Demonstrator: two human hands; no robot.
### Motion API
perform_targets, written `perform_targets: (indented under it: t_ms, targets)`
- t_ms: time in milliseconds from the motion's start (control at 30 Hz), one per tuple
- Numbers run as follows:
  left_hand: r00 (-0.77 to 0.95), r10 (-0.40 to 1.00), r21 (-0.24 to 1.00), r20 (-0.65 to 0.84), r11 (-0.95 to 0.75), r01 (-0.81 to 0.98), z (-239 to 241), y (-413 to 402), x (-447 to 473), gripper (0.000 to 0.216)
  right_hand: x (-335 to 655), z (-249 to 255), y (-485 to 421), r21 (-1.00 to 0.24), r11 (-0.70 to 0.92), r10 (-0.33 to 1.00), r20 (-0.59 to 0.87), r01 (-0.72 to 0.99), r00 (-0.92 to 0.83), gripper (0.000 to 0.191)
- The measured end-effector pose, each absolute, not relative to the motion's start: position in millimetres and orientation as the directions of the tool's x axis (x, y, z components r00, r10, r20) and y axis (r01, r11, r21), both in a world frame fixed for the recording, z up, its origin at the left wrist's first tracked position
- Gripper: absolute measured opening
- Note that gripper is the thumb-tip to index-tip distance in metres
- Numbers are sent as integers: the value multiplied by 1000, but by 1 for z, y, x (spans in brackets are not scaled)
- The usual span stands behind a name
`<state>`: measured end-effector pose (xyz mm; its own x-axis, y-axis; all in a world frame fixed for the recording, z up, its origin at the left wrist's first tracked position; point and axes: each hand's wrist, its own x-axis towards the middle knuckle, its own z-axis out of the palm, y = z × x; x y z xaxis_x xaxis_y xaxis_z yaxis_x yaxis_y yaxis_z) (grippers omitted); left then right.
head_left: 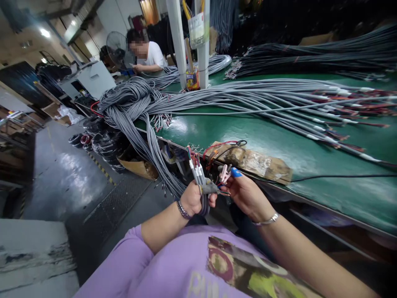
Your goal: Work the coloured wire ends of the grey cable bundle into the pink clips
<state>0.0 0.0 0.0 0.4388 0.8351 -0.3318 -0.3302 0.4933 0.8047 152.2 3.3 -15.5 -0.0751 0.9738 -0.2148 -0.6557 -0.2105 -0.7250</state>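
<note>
My left hand (pixel 194 200) is closed around a small bundle of grey cables (pixel 198 171). Their stripped ends, with white sleeves and coloured wires, stick up above my fist. One grey cable end (pixel 209 189) lies crosswise over my left fingers. My right hand (pixel 245 192) pinches the thin coloured wires (pixel 223 174) fanning out of that cable end. A blue cover (pixel 235 172) sits on its fingertip. Both hands are in front of my chest, just before the green table's near edge.
A long green table (pixel 279 140) carries a thick spread of grey cables (pixel 248 97) that hang off its left end in a heavy loop (pixel 130 103). A taped cardboard pad (pixel 257 163) lies on the near edge. A seated person (pixel 147 56) works at the far end beside white posts (pixel 178 41).
</note>
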Motion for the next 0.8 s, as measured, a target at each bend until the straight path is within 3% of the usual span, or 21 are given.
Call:
perform_targets:
  t_ms: [200, 400, 800]
  targets:
    - [495, 809, 786, -316, 516, -341, 1, 6, 1, 41, 150, -22, 1, -887, -31, 989, -95, -460, 117, 36]
    - [493, 796, 779, -350, 540, -319, 1, 6, 3, 40, 146, -14, 9, -706, -270, 961, -241, -655, -137, 41]
    - [426, 832, 824, -354, 493, -278, 3, -4, 7, 41, 145, -10, 7, -622, -307, 945, -289, -720, -153, 38]
